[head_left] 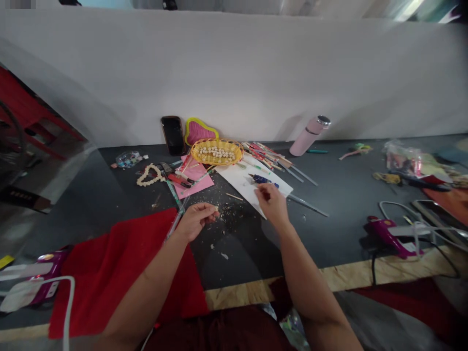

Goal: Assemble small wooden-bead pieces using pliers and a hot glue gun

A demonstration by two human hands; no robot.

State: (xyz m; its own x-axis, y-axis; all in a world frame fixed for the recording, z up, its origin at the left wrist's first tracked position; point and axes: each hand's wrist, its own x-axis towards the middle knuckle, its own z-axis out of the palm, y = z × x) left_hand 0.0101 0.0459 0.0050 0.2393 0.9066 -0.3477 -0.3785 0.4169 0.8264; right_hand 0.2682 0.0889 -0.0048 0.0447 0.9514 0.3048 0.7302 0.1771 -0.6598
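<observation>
My left hand (199, 218) pinches a small pale piece (216, 208) between thumb and fingertips, above a scatter of crumbs and shavings on the dark table (234, 263). Over the edge of a white paper sheet (239, 181), my right hand (271, 202) is closed with curled fingers; what they hold, if anything, is hidden. Just beyond it lies a blue-handled tool with a pointed tip (263, 180). A yellow woven basket (199, 157) containing several small pale beads (219, 152) stands behind both hands. A thin stick (234, 197) rests between the hands.
Left of the basket are a phone (173, 135), pink paper (201, 176), red-handled cutters (179, 181) and a heart-shaped bead loop (150, 175). Colored pencils or sticks (268, 155) fan out behind. A pink bottle (309, 136) stands right; red cloth (124, 258) covers the front left.
</observation>
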